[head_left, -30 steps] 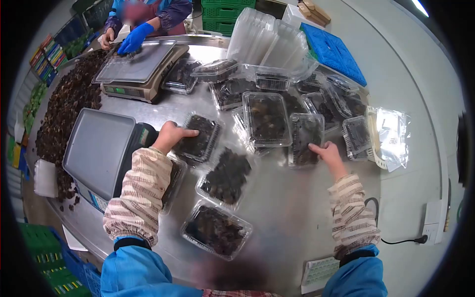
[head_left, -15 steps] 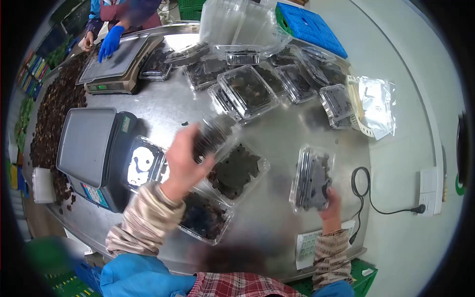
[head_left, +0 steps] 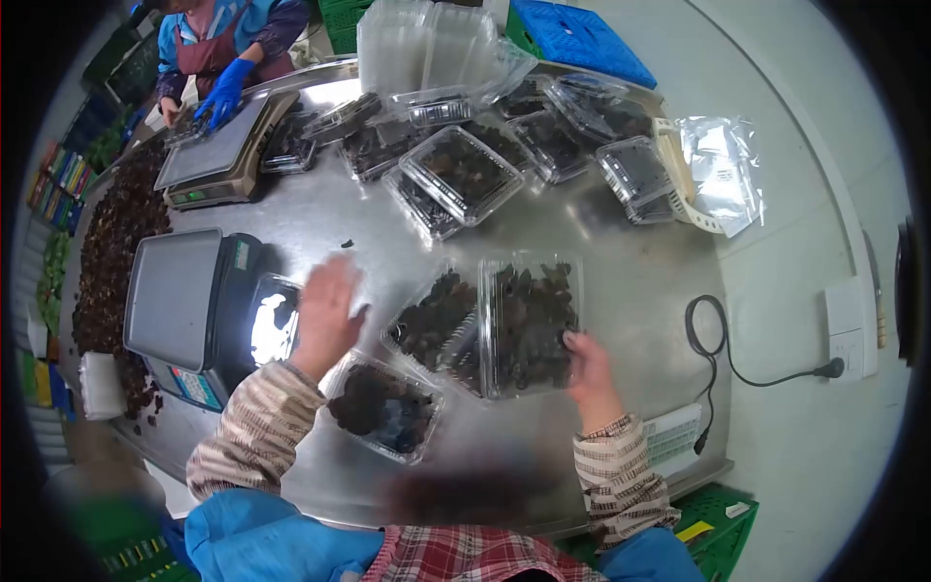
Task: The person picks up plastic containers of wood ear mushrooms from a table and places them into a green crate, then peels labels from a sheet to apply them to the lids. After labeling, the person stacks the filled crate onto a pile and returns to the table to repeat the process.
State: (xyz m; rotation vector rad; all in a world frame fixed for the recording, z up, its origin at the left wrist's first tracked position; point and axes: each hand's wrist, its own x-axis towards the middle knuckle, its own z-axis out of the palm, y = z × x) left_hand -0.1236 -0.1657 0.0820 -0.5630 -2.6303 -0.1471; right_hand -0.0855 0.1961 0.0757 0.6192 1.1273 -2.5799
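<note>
My right hand (head_left: 593,373) grips the right edge of a clear plastic clamshell box (head_left: 529,320) filled with dark, leaf-like pieces. This box overlaps another clear box (head_left: 432,315) with similar contents to its left. My left hand (head_left: 330,310) is empty, thumb apart and fingers stretched forward, between that second box and the grey scale. Just below the left hand sits a clear tub (head_left: 388,407) holding more dark pieces. Beside the scale, a box (head_left: 275,320) reflects a bright glare and is partly hidden by my left hand.
A grey scale (head_left: 179,301) stands at left, near a heap of dark pieces (head_left: 121,223). Filled clamshells (head_left: 465,175) cluster at the back before stacked empty trays (head_left: 427,48). Across the table, a person with a blue glove (head_left: 225,92) works over another scale (head_left: 218,145). A black cable (head_left: 713,339) lies at right.
My left hand has let go of the box it held and moved left, fingers extended. My right hand has brought its box leftward, over the edge of the other box.
</note>
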